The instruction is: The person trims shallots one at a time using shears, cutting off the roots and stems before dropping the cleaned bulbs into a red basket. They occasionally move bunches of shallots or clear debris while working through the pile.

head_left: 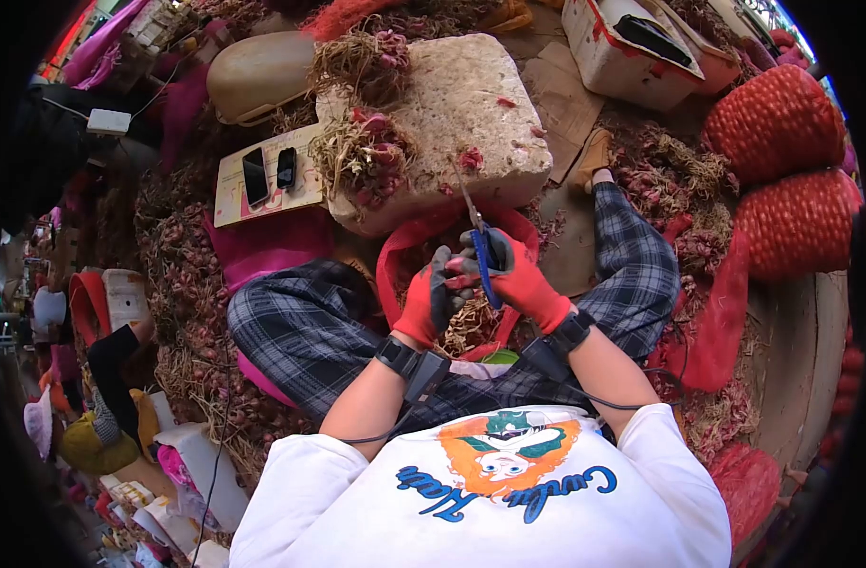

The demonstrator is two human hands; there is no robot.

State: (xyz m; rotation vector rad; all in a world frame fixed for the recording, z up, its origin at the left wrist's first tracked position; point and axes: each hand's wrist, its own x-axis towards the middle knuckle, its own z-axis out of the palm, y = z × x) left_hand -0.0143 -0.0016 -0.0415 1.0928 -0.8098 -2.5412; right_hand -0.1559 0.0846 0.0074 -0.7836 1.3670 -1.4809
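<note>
Scissors with blue handles are in my right hand, their blades pointing up toward the foam block. Both hands wear red gloves with grey fingers. My left hand is closed beside the scissors, its fingertips close to my right hand around a small reddish thing, probably a shallot, mostly hidden by the fingers. Below the hands lies a red mesh bag with dry trimmings inside. Bunches of shallots with dry stalks rest on the left side of the block.
A phone and a small black device lie on a board left of the block. Heaped shallots lie at left. Full red sacks and a foam box stand at right. Another person's dark sleeve shows at far left.
</note>
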